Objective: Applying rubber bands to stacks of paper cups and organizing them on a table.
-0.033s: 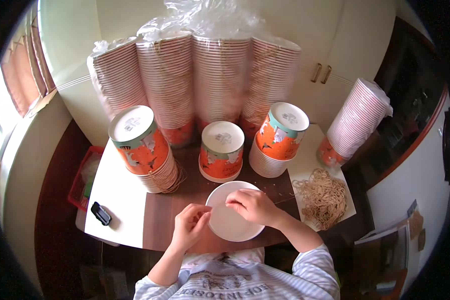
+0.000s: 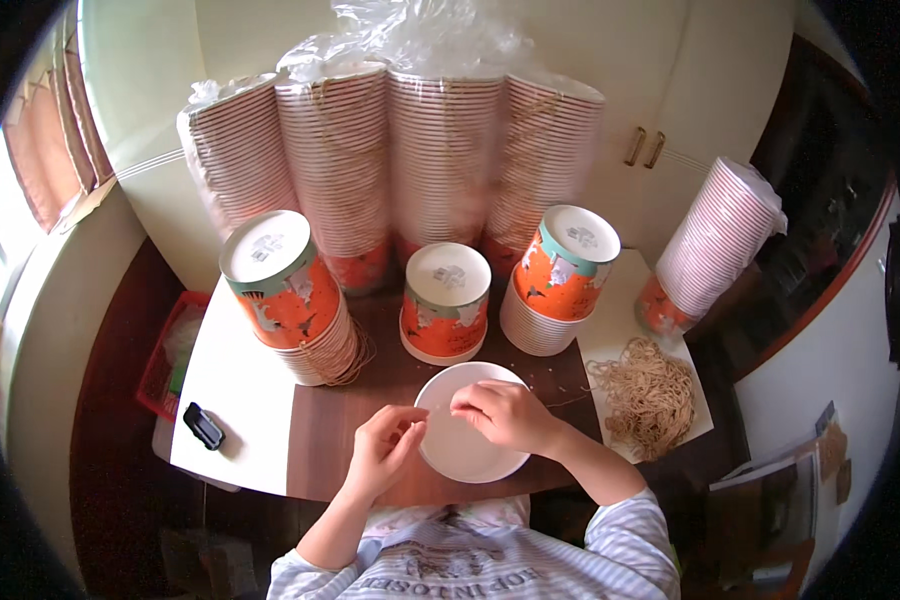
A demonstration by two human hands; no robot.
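A round white paper tub (image 2: 467, 462), its open mouth facing up, stands at the near edge of the table. My left hand (image 2: 385, 450) is at the tub's left rim, thumb and fingers pinched together. Over the tub's mouth my right hand (image 2: 502, 412) has its fingers curled in a pinch. Anything between the fingertips of either hand is too small to make out. Just beyond the tub, an orange and green printed paper tub (image 2: 444, 325) stands upside down. Tan string (image 2: 650, 398) lies in a loose heap on the right.
Upside-down tub stacks stand at left (image 2: 295, 310) and right (image 2: 560, 280), string hanging by the left one. Tall wrapped tub stacks (image 2: 445, 170) line the back; another wrapped stack (image 2: 715, 245) leans at far right. A small black case (image 2: 203, 427) lies at left, near a red basket (image 2: 160, 370).
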